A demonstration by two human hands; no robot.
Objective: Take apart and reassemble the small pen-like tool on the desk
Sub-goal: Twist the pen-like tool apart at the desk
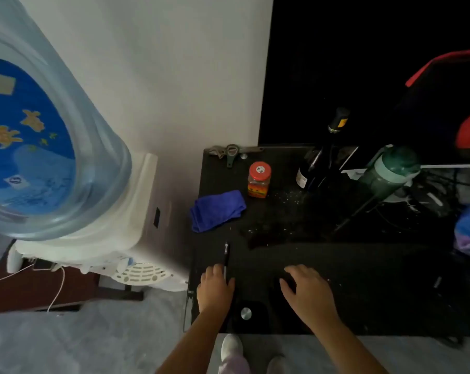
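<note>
- The surface (336, 265) is a dark, glossy desk top, speckled with pale crumbs toward its middle, set against a white wall (174, 76) on the left and a black backdrop on the far side
- Left of it stands a white water dispenser (136, 211) carrying a large blue bottle (39, 130); grey floor (93, 333) lies below
- On the far left edge lie a wrench (217, 151) and a bottle opener (231, 155); nearer sit a red-lidded jar (259, 180) and a folded blue cloth (217, 210)
- A dark wine bottle (323, 163) and a green flask (390, 171) stand far right, well apart from the hands
- The pen-like tool (226, 256) lies on the near left surface, pointing away
- The left hand (215, 288) rests over its near end, fingers curled; whether it grips cannot be told
- The right hand (308, 291) is spread flat on the surface, holding nothing
</note>
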